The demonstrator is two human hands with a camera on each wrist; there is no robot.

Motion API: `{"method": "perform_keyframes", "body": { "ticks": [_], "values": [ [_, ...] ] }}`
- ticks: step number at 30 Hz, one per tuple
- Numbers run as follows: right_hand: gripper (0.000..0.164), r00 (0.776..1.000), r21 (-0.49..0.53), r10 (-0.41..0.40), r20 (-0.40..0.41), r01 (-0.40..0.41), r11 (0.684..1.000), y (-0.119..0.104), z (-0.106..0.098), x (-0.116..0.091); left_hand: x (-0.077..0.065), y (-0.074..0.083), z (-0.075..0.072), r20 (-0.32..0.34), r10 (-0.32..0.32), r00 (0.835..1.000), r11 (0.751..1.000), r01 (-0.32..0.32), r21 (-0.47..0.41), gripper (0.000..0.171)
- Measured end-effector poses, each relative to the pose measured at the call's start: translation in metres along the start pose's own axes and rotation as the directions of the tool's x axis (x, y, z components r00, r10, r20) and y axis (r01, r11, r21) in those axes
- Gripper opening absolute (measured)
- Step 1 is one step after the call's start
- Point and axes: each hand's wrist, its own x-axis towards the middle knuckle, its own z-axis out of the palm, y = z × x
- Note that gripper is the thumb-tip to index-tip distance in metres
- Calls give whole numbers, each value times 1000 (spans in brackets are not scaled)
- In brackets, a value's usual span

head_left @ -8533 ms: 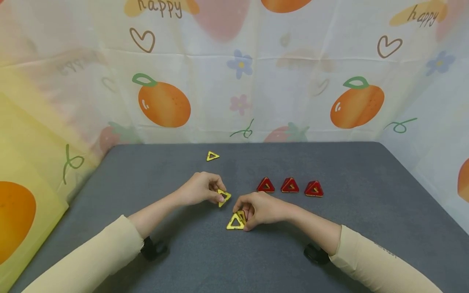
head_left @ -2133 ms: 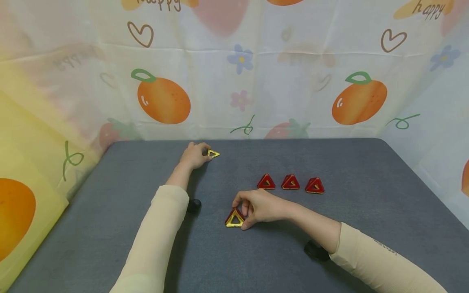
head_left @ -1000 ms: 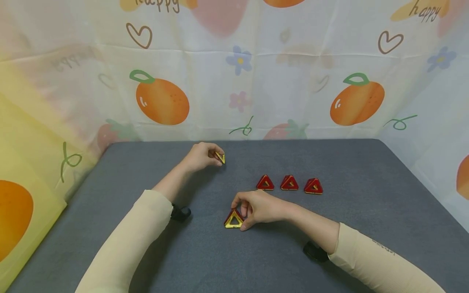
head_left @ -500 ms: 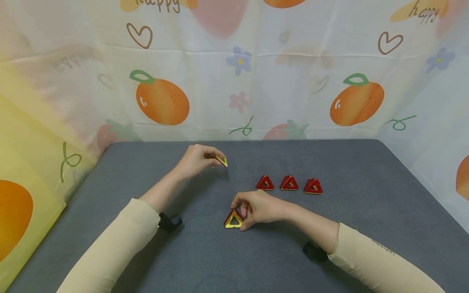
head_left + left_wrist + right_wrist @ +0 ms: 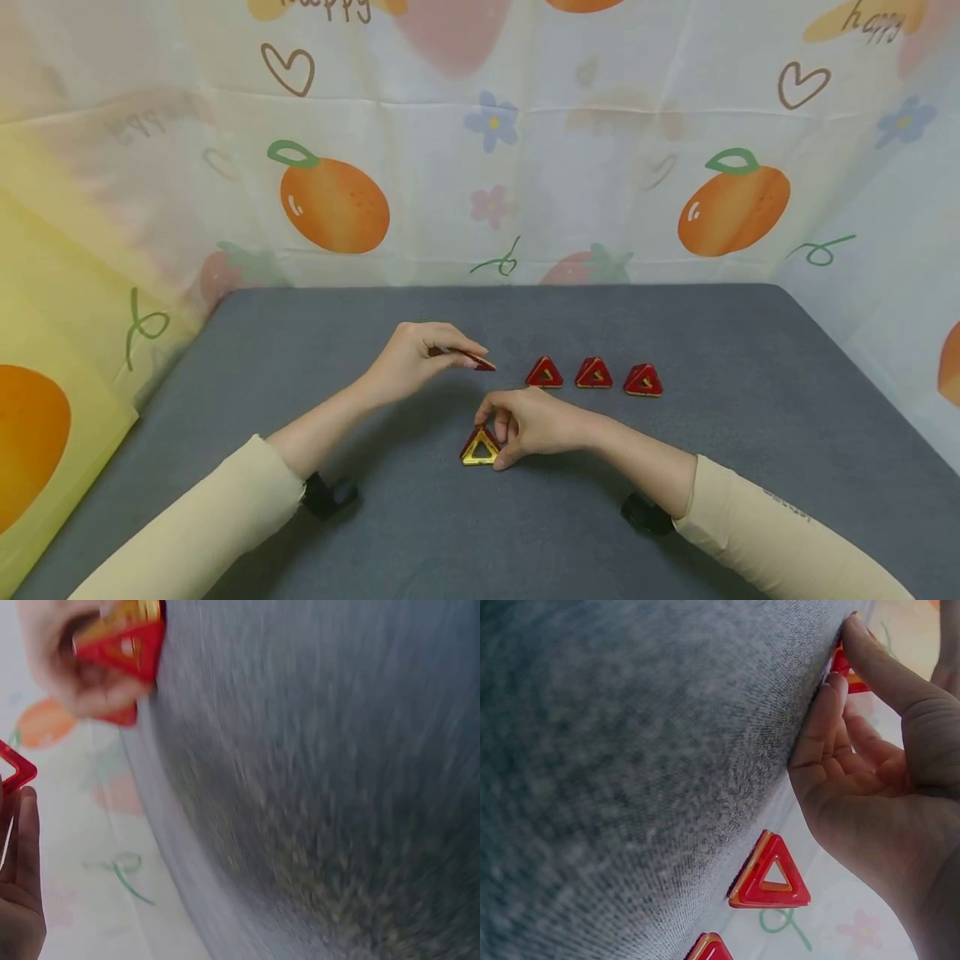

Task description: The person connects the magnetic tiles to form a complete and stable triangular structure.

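Note:
A thin triangular magnetic tile [image 5: 483,365], red on the side seen now, is pinched between the thumb and fingers of my left hand [image 5: 416,360]. It is raised above the table, just behind my other hand. My right hand [image 5: 536,425] grips a small cluster of triangular tiles [image 5: 480,461], yellow at the front and red along the sides, standing on the table. In the left wrist view, a red face of the cluster [image 5: 142,649] shows with yellow behind it. The held tile's corner [image 5: 26,771] appears at the left edge. Fingers hide the cluster's right side.
Three red triangular pieces with yellow edges, a left one [image 5: 534,381], a middle one [image 5: 585,381] and a right one [image 5: 636,388], stand in a row behind my right hand. The grey tabletop [image 5: 712,333] ends at a fruit-patterned cloth [image 5: 435,225].
My left hand took the last loose yellow triangle from the back of the table and brought it forward and right, turning its red side up. Earlier, red sides joined the yellow cluster. My right hand stays put.

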Motion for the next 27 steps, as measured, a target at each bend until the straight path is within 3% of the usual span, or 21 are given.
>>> {"method": "perform_keyframes", "body": {
  "ticks": [4, 9, 17, 27],
  "values": [
    [48, 1000, -2, 9, -2, -9, 1000, -1, 0, -1, -7, 17, 7, 7, -41, 999, 999, 42, -14, 26],
    [53, 1000, 7, 18, 0, -18, 1000, -1, 0, -1, -21, 31, 14, 5, -90, 996, 996, 90, -24, 17],
    [41, 1000, -23, -6, -11, 6, 1000, -1, 0, 0, -42, 34, 27, 22, -105, 994, 994, 106, -36, 13],
    [45, 1000, -11, -21, -15, 21, 1000, -2, 0, 0, -56, 33, 47, 64, -120, 991, 993, 119, 23, 8]
  ]
}}
